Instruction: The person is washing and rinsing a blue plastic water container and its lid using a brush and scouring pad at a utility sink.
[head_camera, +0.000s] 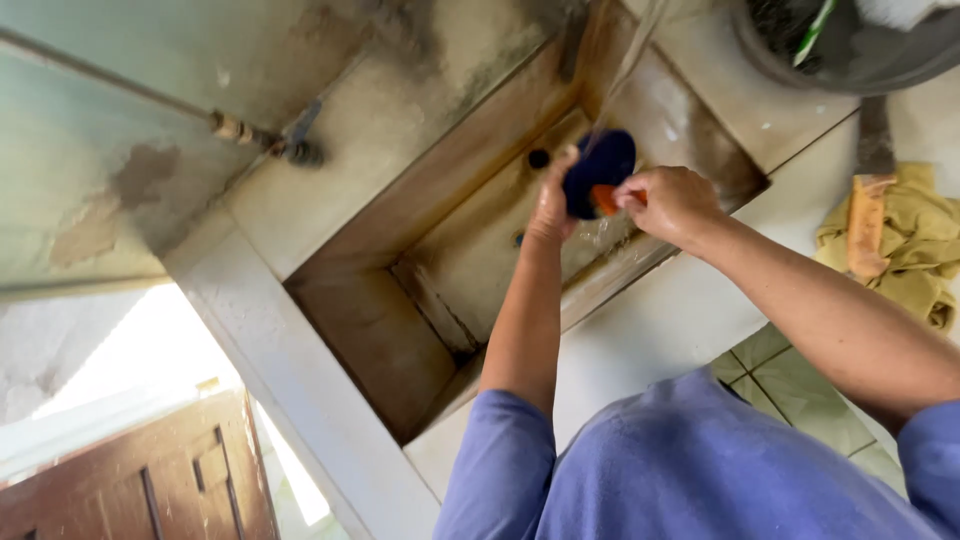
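Note:
Over the stained concrete sink (380, 330), my left hand (552, 205) grips the edge of a round dark blue plate (600, 165). My right hand (672, 203) presses a small orange scrubber (606, 200) against the plate's lower part. A thin stream of water (625, 70) falls from above onto the plate. Both arms reach forward from my blue short sleeves.
A pipe with a tap (285, 143) juts from the wall at the left. On the tiled counter at the right lie a yellow cloth (915, 245) with a knife (868, 195) on it, and a dark basin (850, 50). The sink drain (538, 158) shows beside the plate. A wooden door (150, 480) is lower left.

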